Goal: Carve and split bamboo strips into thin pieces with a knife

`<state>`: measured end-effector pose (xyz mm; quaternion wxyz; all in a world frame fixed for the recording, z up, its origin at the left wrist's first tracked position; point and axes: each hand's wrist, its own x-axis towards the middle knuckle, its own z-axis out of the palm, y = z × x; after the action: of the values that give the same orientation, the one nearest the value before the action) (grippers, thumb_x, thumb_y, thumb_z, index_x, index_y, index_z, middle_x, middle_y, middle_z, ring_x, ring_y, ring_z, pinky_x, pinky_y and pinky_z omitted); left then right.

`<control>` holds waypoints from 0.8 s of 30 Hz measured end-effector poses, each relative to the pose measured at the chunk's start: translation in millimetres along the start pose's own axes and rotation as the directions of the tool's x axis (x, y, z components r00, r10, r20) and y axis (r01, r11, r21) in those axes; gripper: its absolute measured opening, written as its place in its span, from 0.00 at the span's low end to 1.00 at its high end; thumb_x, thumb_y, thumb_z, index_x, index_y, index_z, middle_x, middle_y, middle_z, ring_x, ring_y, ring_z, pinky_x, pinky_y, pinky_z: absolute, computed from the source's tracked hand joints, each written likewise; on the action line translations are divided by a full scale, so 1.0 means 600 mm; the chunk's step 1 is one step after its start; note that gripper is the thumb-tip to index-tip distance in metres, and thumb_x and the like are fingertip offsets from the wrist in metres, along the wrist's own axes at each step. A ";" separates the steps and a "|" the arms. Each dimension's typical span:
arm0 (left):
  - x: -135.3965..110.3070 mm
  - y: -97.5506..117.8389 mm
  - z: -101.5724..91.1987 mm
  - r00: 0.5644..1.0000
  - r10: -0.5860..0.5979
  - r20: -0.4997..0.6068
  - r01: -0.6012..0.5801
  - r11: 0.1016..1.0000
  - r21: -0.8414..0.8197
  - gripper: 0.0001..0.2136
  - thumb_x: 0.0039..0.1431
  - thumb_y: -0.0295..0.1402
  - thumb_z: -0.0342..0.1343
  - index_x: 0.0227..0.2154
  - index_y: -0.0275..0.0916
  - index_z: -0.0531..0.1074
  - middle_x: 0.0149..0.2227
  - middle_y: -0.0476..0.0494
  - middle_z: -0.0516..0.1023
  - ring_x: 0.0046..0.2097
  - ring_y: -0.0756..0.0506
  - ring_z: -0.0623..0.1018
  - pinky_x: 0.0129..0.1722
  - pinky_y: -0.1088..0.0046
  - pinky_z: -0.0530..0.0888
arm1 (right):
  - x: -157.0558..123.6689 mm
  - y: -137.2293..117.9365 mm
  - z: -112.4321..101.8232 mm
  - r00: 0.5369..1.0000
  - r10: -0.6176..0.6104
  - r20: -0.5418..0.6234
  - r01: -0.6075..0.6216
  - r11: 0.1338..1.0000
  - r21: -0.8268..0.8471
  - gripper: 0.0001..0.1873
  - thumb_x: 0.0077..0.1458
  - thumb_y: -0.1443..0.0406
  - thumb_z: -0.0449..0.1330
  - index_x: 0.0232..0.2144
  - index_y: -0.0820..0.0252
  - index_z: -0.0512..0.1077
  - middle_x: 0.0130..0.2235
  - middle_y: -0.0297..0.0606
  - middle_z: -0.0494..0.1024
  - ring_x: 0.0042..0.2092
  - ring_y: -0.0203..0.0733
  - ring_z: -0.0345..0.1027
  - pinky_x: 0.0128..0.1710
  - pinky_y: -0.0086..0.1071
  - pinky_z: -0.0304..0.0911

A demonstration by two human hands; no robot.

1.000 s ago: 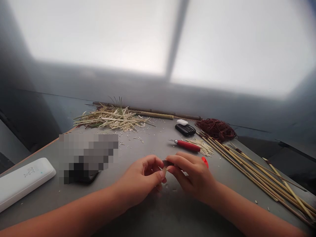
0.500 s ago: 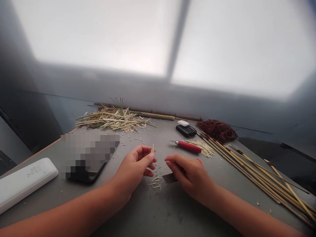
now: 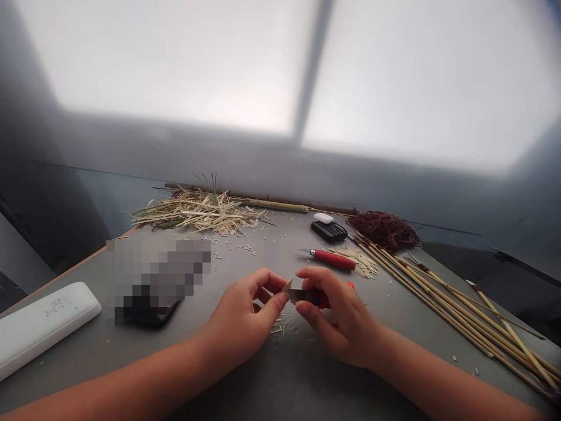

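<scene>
Between thumb and fingers, my left hand (image 3: 249, 310) pinches a small pale wood sliver (image 3: 288, 285), its pointed tip up. My right hand (image 3: 335, 313) grips a knife (image 3: 302, 295) with a short dark blade and some red on its handle. The blade lies against or very close to the sliver; exact contact I cannot tell. Most of the knife's handle is hidden by my fingers. Small shavings (image 3: 277, 330) lie on the grey table below my hands. Beyond my right hand rest a red-handled tool (image 3: 335, 259) with a thin metal tip and a pile of pale slivers (image 3: 362, 261).
On the left are a white power bank (image 3: 52, 324) and a partly blurred black-edged device (image 3: 162, 316). Pale strips (image 3: 197, 210) are heaped at the back. A black case (image 3: 328, 231), dark red cord (image 3: 383, 229) and several long sticks (image 3: 438, 298) occupy the right side.
My right hand has raised the knife blade from near the table to the sliver. My left hand has moved slightly right, and the sliver now leans to the right.
</scene>
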<state>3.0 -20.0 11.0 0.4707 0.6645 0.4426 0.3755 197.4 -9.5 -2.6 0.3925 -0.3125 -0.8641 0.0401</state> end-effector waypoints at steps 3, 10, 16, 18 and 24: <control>-0.004 0.001 0.003 0.997 0.073 -0.011 -0.072 0.996 0.061 0.07 0.59 0.35 0.52 0.36 0.40 0.74 0.32 0.47 0.76 0.33 0.47 0.73 0.29 0.75 0.69 | 0.001 0.000 0.003 1.000 0.019 0.009 -0.018 1.000 -0.024 0.13 0.63 0.61 0.53 0.48 0.58 0.62 0.29 0.32 0.72 0.26 0.34 0.66 0.25 0.26 0.64; -0.010 0.000 0.004 0.987 0.161 -0.028 -0.156 0.980 0.122 0.05 0.59 0.30 0.52 0.31 0.40 0.73 0.29 0.48 0.76 0.31 0.48 0.73 0.29 0.76 0.68 | 0.003 -0.002 0.004 0.998 -0.062 0.024 0.063 0.997 -0.047 0.09 0.64 0.63 0.52 0.46 0.58 0.63 0.28 0.33 0.73 0.25 0.34 0.65 0.25 0.27 0.62; -0.013 0.001 0.007 0.987 0.152 -0.051 -0.143 0.977 0.160 0.06 0.58 0.32 0.53 0.27 0.40 0.70 0.27 0.49 0.75 0.29 0.49 0.72 0.27 0.76 0.66 | 0.007 0.000 -0.001 0.992 -0.122 0.006 0.122 0.987 -0.104 0.07 0.63 0.66 0.52 0.44 0.57 0.66 0.29 0.35 0.74 0.27 0.36 0.65 0.26 0.29 0.62; -0.015 0.003 0.009 0.987 0.143 -0.068 -0.131 0.979 0.155 0.05 0.58 0.32 0.53 0.28 0.40 0.71 0.27 0.49 0.75 0.29 0.49 0.72 0.27 0.75 0.66 | 0.009 -0.001 -0.002 0.993 -0.116 0.002 0.115 0.987 -0.108 0.07 0.63 0.67 0.51 0.43 0.57 0.67 0.29 0.35 0.74 0.27 0.37 0.65 0.26 0.29 0.62; -0.015 0.004 0.008 0.992 0.099 -0.083 -0.094 0.993 0.067 0.04 0.55 0.30 0.55 0.26 0.40 0.72 0.26 0.50 0.74 0.29 0.49 0.72 0.28 0.76 0.66 | 0.005 -0.005 0.001 0.996 -0.092 0.008 0.093 0.993 -0.076 0.11 0.63 0.64 0.52 0.47 0.58 0.64 0.28 0.34 0.74 0.26 0.36 0.66 0.25 0.28 0.62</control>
<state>4.7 -30.4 11.5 0.4114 0.6828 0.4413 0.4120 194.0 -10.3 0.2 0.3799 -0.2867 -0.8794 -0.0104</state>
